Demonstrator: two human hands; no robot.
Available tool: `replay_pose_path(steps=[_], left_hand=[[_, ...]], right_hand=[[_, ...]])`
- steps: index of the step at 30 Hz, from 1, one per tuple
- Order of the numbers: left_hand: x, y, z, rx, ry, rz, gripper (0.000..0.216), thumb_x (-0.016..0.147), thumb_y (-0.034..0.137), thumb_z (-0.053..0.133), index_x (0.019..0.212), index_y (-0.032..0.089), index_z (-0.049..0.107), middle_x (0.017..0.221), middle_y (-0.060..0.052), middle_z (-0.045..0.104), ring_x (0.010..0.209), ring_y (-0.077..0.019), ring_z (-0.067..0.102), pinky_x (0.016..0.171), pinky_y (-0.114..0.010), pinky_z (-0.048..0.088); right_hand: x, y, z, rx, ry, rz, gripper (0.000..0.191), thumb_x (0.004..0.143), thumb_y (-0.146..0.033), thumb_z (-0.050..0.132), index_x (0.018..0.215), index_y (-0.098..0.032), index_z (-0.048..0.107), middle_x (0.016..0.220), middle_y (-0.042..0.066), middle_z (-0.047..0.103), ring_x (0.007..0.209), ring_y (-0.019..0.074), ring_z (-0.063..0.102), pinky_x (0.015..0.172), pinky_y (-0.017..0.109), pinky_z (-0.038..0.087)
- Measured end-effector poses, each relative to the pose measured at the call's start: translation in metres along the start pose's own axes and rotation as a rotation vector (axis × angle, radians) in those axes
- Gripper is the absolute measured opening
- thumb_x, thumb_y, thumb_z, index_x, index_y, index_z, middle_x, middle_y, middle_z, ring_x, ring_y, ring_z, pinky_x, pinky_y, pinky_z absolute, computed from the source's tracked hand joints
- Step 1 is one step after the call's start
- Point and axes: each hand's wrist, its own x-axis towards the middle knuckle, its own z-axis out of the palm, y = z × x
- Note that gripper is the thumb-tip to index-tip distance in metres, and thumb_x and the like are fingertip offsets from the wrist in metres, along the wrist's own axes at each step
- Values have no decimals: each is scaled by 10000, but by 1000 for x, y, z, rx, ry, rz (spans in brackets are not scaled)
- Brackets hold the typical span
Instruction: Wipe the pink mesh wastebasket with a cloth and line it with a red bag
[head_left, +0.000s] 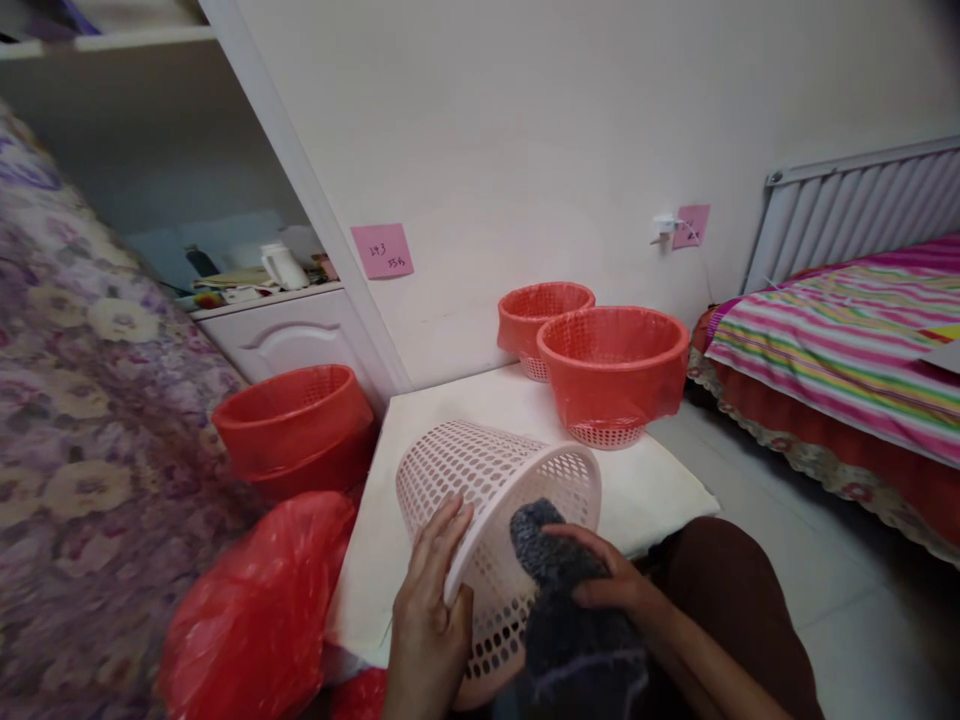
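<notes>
A pale pink perforated plastic basket (480, 470) lies tipped on its side on the white table, its mouth facing me. My left hand (439, 600) grips the basket's rim, fingers on the outside wall and thumb inside. In front of the mouth, my right hand (619, 580) pinches a dark grey cloth (551, 550) that hangs down in folds. The upper end of the cloth sits against the basket's opening; the lower part runs out of the bottom of the view.
Two baskets lined with red bags, one larger (615, 370) and one smaller (532, 312), stand at the white table's (442, 400) back right. Another red-lined basket (292, 430) and a puffed red plastic bag (262, 610) are at the left. A bed (832, 350) is right.
</notes>
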Motion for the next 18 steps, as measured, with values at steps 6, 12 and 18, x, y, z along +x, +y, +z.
replay_pose_path(steps=[6,12,18], left_hand=[[2,-4,1,38,-6,27,698,760,-15,387,1362,332,440,1441,-19,500,1370,-185,428,1143,-465,371],[3,-11,-2,80,-17,92,624,845,65,408,1406,337,395,1464,-29,469,1377,-187,420,1145,-419,367],[3,-15,-6,115,-88,114,625,875,99,407,1439,359,344,1514,-1,406,1410,-179,373,1165,-387,324]], right_hand=[[-21,-23,12,-592,451,-435,562,756,-279,678,1303,-313,553,1331,64,584,1268,325,492,1100,507,340],[15,-52,74,-1229,240,-833,826,636,-32,563,1399,-329,452,1504,59,312,1345,295,371,1113,465,351],[37,-72,50,-1202,437,-721,783,610,-49,557,1342,-326,519,1384,60,477,1279,285,436,1103,481,351]])
